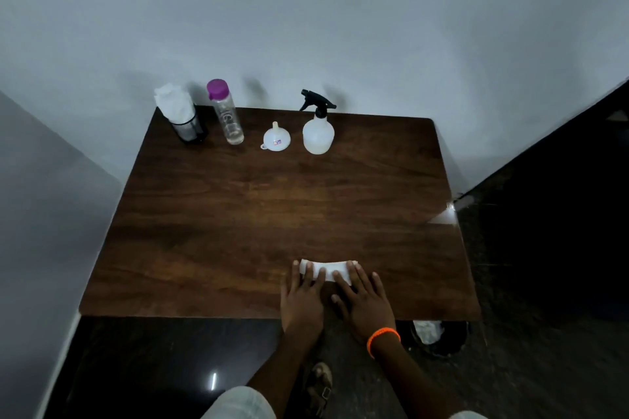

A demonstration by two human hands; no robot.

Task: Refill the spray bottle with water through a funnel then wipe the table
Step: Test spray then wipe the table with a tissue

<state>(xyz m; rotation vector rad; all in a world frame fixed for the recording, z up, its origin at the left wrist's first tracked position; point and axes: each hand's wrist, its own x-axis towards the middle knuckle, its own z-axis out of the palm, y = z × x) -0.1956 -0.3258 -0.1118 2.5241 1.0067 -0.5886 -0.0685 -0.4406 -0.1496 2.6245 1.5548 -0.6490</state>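
A folded white tissue [332,269] lies flat near the front edge of the dark wooden table [238,214]. My left hand [303,299] presses its left part with straight fingers. My right hand [362,303], with an orange band at the wrist, presses its right part the same way. At the back of the table stand a white spray bottle [318,133] with a black trigger head, a small white funnel [276,138] lying mouth down, and a clear water bottle [228,116] with a purple cap.
A black mesh holder with white tissues [180,116] stands at the back left corner. A dark bin [439,337] with crumpled paper sits on the floor under the table's front right corner. Walls close in behind and on the left.
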